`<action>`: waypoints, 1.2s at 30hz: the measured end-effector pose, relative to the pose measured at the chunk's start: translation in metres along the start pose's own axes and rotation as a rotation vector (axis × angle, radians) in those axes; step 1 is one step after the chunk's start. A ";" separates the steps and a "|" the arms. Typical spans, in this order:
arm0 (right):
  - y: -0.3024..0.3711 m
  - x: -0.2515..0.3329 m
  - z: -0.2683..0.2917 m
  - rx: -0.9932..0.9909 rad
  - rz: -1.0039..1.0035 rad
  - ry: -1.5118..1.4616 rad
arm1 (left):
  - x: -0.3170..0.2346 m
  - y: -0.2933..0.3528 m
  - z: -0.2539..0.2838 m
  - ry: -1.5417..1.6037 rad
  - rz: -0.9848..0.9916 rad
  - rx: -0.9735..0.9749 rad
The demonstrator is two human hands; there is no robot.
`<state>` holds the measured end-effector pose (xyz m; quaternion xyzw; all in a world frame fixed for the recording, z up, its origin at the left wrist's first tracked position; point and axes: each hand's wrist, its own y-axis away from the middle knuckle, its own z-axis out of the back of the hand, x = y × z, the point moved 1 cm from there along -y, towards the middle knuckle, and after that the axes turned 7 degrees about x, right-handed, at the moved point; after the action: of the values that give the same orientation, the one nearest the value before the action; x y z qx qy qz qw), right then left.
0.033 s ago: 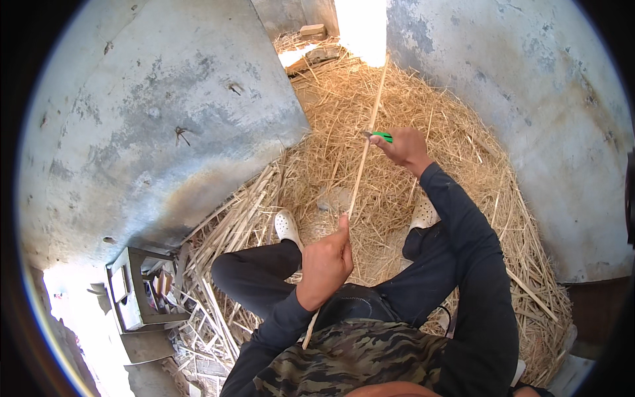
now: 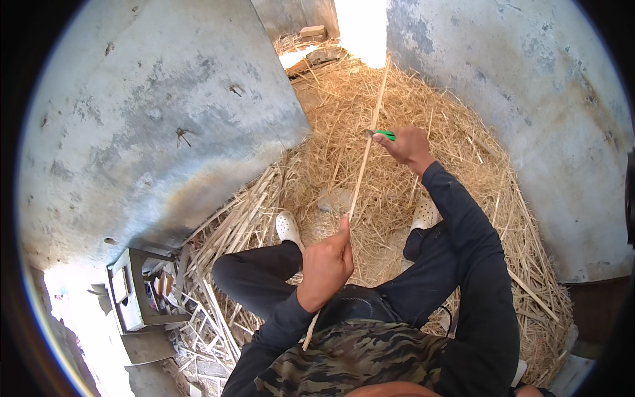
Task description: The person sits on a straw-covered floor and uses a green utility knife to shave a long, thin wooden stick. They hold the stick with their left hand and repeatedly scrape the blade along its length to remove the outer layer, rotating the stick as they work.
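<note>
A long, thin, pale strip of split bamboo or cane (image 2: 362, 173) runs from my lap away toward the bright gap at the far end. My left hand (image 2: 326, 266) is closed around its near part, with one finger stretched along it. The strip's near end sticks out below that hand, over my shirt. Farther out, my right hand (image 2: 407, 145) is closed on a knife with a green handle (image 2: 385, 135). The knife's short blade touches or lies right against the strip; the exact contact is too small to tell.
Shavings and straw-like slivers (image 2: 456, 126) cover the floor between two worn grey walls (image 2: 165, 86). Longer split strips (image 2: 245, 205) lie in a heap at the left. Beside them is a small wooden cabinet (image 2: 135, 291) with odds and ends inside. A brick (image 2: 313, 31) lies at the far end.
</note>
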<state>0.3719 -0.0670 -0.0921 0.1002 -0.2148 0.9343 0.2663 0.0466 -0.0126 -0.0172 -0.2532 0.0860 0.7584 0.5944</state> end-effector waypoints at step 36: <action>0.027 0.084 0.029 -0.084 0.267 -0.096 | 0.007 -0.011 0.001 1.333 0.327 0.019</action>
<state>0.2893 -0.0629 -0.0500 0.1041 -0.2777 0.9457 0.1331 0.0560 -0.0032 -0.0179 -0.6443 0.4773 0.5198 0.2946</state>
